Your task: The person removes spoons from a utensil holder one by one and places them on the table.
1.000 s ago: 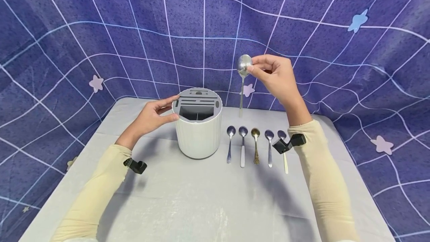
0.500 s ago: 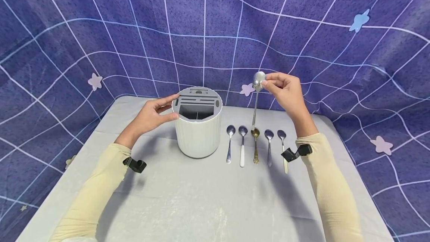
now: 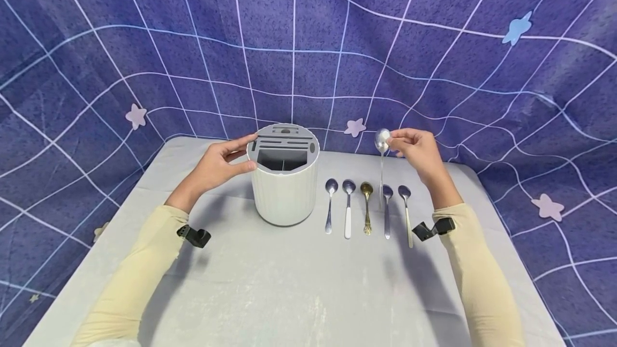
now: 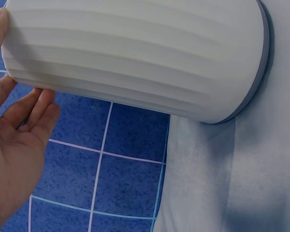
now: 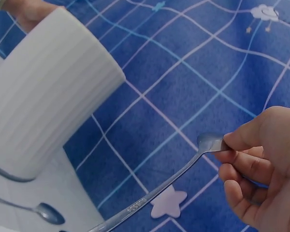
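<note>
In the head view, my left hand (image 3: 217, 167) holds a white ribbed utensil holder (image 3: 284, 200) by its upper left rim, thumb in front and fingers behind. The holder stands upright, with a grey slotted insert (image 3: 283, 143) in its top. My right hand (image 3: 418, 153) pinches a silver spoon (image 3: 382, 141) by the edge of its bowl, between thumb and fingers. Bowl up and handle down, the spoon hangs over the row of spoons. The right wrist view shows its long handle (image 5: 145, 200) with small markings on it.
To the right of the holder several spoons lie in a row, bowls away from me: a plain silver one (image 3: 330, 205), one with a white handle (image 3: 348, 221), an ornate golden one (image 3: 367, 210) and others. A purple grid-patterned cloth (image 3: 270, 42) hangs behind the grey-covered table (image 3: 270, 293).
My right hand has moved down and to the right with the spoon, from near the holder to above the right part of the row. My left hand has stayed at the rim.
</note>
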Available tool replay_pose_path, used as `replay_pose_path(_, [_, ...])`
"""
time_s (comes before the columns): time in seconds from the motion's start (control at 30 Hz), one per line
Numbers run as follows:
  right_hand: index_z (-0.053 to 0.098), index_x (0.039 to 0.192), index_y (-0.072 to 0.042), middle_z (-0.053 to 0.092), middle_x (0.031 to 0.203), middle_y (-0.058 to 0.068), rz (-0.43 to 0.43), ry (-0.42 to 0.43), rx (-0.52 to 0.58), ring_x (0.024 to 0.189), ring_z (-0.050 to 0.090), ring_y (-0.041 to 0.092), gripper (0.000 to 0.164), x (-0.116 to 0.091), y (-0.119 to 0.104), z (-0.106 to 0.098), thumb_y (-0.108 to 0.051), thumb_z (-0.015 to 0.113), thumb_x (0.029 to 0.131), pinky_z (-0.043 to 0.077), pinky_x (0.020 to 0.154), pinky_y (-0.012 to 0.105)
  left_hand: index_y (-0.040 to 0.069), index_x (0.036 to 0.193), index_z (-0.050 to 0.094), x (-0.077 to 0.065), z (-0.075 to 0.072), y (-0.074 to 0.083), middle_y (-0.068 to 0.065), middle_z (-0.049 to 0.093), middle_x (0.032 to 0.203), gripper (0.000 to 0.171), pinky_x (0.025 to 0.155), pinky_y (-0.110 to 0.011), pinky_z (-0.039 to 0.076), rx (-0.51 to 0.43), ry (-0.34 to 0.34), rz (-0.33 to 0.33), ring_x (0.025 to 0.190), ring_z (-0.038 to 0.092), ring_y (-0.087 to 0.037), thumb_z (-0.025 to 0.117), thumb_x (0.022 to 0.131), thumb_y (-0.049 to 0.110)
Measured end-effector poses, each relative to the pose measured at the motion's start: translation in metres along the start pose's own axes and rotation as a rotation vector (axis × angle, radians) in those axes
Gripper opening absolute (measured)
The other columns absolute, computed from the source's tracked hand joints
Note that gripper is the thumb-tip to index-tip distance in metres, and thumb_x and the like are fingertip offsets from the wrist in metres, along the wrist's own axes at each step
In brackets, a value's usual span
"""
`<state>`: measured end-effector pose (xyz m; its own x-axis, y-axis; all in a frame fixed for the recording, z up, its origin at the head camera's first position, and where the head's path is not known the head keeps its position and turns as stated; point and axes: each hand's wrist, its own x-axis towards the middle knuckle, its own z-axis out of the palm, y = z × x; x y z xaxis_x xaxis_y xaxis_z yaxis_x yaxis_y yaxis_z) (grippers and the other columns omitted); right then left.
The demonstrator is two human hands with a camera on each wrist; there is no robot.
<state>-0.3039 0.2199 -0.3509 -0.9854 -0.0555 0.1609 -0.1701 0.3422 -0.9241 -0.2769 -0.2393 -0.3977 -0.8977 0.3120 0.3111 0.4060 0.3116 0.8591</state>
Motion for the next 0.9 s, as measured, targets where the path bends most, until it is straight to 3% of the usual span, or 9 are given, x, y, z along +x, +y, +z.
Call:
replay_pose_path(0.53, [0.063, 0.116, 0.011, 0.068, 0.077, -0.016, 0.127, 0.003, 0.051, 0.074, 0.063, 0.0, 0.03, -0.005, 0.046, -0.028, -0.013, 0.067, 0.098, 0.056, 0.068, 0.013, 0.012, 0.15, 0.053, 0.0, 0.0, 0.0, -0.009, 0.048, 0.156, 0.065, 0.12, -0.041, 0.04, 0.001, -0.008, -0.012, 0.141, 0.047, -0.033, 0.079, 0.091, 0.011])
replay_pose_path(0.77, [0.058, 0.121, 0.017, 0.067, 0.077, -0.015, 0.163, -0.013, 0.07, 0.073, 0.062, -0.001, 0.034, -0.004, 0.069, -0.043, -0.008, 0.065, 0.098, 0.057, 0.069, 0.012, 0.013, 0.15, 0.053, 0.0, 0.001, 0.0, -0.008, 0.048, 0.156, 0.065, 0.12, -0.042, 0.04, 0.002, -0.005, -0.018, 0.141, 0.047, -0.033, 0.08, 0.091, 0.012])
replay_pose_path(0.9, [0.063, 0.111, 0.01, 0.068, 0.076, -0.013, 0.206, -0.02, 0.12, 0.071, 0.063, 0.0, 0.02, -0.004, 0.085, -0.055, -0.005, 0.065, 0.098, 0.058, 0.068, 0.012, 0.014, 0.15, 0.053, 0.0, 0.0, 0.001, -0.007, 0.048, 0.156, 0.065, 0.12, -0.042, 0.04, -0.002, 0.001, -0.026, 0.141, 0.047, -0.031, 0.08, 0.091, 0.012])
